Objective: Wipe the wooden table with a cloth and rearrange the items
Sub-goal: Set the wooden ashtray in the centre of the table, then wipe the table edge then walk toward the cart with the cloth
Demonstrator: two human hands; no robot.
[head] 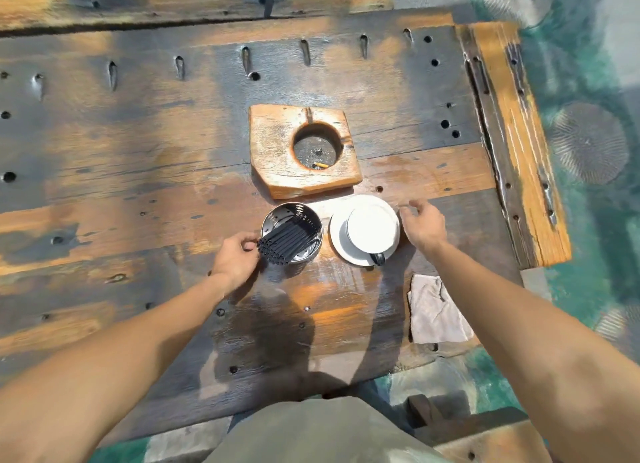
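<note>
Both hands out over the wooden table, cloth parked off to the right.

We've got the big weathered table (138, 158) full of bolt holes, and the surface nearest us looks shiny and wet. Next biggest is the chunky wooden ashtray block (277, 151) in the middle, with a cigarette butt (320, 165) lying in its round hole. The pale cloth (436, 310) lies crumpled flat near the table's right front edge, well apart from either hand. Just in front of the block sits a white saucer (337, 244) with an upside-down cup (370, 229) on it, and beside that a metal tin (291, 232) with black straws (282, 243) leaning out. Our left hand (235, 258) is pinching at the straw ends by the tin's rim. Our right hand (424, 225) hovers loose and empty just beside the saucer.
</note>
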